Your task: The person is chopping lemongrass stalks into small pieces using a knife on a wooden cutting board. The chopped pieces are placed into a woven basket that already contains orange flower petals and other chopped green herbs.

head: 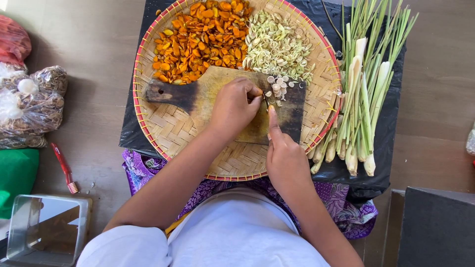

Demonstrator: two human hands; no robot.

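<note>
Seen from above, a person in a pale shirt sits on the floor over a large round woven bamboo tray with a red rim (163, 123), which rests on a sheet of black plastic (386, 123). A worn, dark-stained wooden cutting board with a handle (208, 99) lies across the middle of the tray. The left hand (235, 106) rests on the board with its fingers curled together, the fingertips pinching a short piece of pale lemongrass stalk (261, 93) against the wood. The right hand (284, 158) sits just beside it, gripping a knife (266, 102); the forefinger is stretched straight along the blade and the other fingers are folded around a handle that is hidden from view. Only a thin dark sliver of the blade shows, between the two hands. Small round pale slices of lemongrass (279, 86) lie on the board just beyond the blade. On the far side of the tray are two heaps, touching each other: orange turmeric slices (198, 39) on the left and a pile of pale green-white sliced lemongrass (277, 44) on the right. To the right of the tray, a bundle of whole lemongrass stalks with long green leaves (363, 99) lies on the black plastic. A purple patterned cloth (143, 170) covers the person's lap beneath the near edge of the tray. On the floor to the left are clear plastic bags of brown dried goods (34, 106), a red pen (63, 165) and a metal kitchen scale (47, 227).
</note>
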